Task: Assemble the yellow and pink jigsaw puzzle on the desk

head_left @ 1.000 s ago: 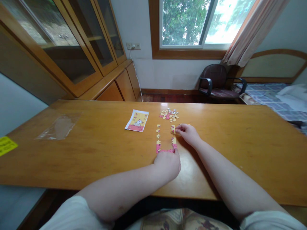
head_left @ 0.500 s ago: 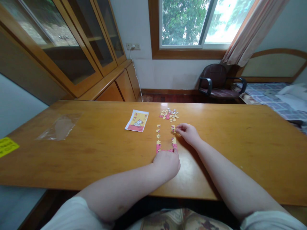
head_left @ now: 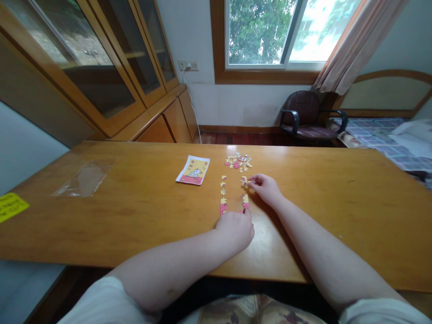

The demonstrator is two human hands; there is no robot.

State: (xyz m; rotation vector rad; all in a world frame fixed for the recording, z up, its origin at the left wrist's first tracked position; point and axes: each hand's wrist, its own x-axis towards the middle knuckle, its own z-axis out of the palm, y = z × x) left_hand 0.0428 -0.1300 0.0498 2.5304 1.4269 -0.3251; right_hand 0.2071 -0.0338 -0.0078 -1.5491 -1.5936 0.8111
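Observation:
Yellow and pink jigsaw pieces form a partial border, with a left column (head_left: 223,192) of separate pieces and joined pieces at the right side (head_left: 245,200). My left hand (head_left: 235,230) lies over the near edge of the border and covers most of it. Its fingers are curled, the index fingertip touching the pink lower right pieces; whatever is under the palm is hidden. At the upper right of the border, my right hand (head_left: 266,189) pinches at a puzzle piece (head_left: 244,181) with thumb and index finger. A few loose yellow pieces show partly behind those fingers.
A heap of loose puzzle pieces (head_left: 238,162) lies beyond the border. Left of it is a picture card (head_left: 193,170) with a white animal on yellow and pink. A clear plastic bag (head_left: 86,179) and a yellow label (head_left: 12,207) are farther left on the wooden table (head_left: 151,211).
Both hands stay almost in place, the right still at the upper right piece. The whole view has shifted very slightly; the pieces look unmoved.

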